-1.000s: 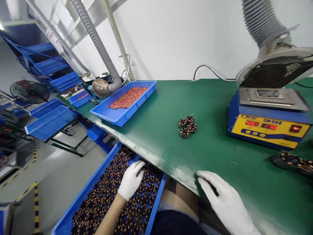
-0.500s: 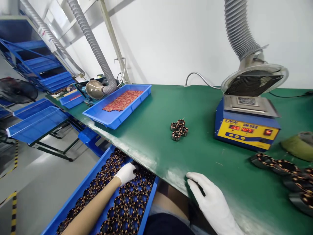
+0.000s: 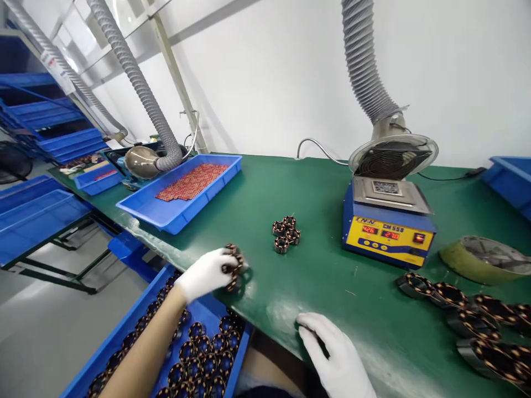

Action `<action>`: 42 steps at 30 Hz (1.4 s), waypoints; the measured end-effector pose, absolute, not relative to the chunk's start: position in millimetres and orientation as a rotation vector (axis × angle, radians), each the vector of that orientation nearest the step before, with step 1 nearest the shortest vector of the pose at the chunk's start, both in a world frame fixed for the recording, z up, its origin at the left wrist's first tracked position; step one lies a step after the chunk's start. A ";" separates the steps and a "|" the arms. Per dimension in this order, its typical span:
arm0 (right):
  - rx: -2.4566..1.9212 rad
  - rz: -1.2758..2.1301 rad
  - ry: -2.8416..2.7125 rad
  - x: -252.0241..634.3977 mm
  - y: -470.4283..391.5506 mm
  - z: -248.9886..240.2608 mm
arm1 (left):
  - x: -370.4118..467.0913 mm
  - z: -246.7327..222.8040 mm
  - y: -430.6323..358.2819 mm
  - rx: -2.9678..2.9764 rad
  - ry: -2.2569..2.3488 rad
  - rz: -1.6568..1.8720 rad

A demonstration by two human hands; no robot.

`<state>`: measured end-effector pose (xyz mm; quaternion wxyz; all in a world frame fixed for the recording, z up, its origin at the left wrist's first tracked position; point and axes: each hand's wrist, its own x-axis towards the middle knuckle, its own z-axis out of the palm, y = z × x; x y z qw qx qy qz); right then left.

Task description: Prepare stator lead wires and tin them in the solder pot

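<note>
Several copper-wound rings are in my gloved left hand, its fingers closed round them above the front edge of the green table. My right hand, also in a white glove, rests at the table edge with thumb and fingers a little apart, holding nothing visible. A small cluster of wound rings sits mid-table between and beyond my hands. Below the edge, a blue bin holds many more rings.
A blue tray of red pieces is at the back left. To the right are a blue and yellow heater box under an exhaust hose, a round yellowish dish and larger wound rings.
My left hand has risen from the bin to above the table edge, carrying rings. The camera view has shifted somewhat to the right. My right hand stays at the table edge.
</note>
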<state>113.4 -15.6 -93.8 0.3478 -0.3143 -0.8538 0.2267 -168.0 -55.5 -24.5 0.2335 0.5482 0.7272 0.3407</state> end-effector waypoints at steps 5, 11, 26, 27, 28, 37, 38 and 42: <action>-0.795 0.516 -2.242 116.0 -16.8 -90.5 | -156.8 -9.1 28.4 1.684 1.883 0.916; -0.798 0.584 -2.257 113.9 -15.9 -93.2 | -176.5 -5.6 -76.2 1.634 2.135 0.894; -0.785 0.508 -2.296 109.0 -15.6 -93.3 | -174.8 -156.4 -233.9 1.208 2.171 0.094; -0.780 0.494 -2.292 109.7 -15.6 -93.2 | -177.7 -156.1 -229.5 1.213 2.145 0.048; -0.777 0.478 -2.291 110.4 -15.8 -93.0 | -179.4 -156.0 -224.8 1.216 2.131 -0.004; -0.722 0.430 -2.273 115.0 -11.8 -90.6 | -165.5 -116.7 -207.2 1.223 2.369 -0.180; -0.713 0.449 -2.286 115.8 -10.8 -91.7 | -165.8 -102.1 -204.3 1.254 2.403 -0.148; -0.701 0.530 -2.335 118.2 -8.8 -96.6 | -167.2 -45.2 -157.2 1.519 2.449 0.042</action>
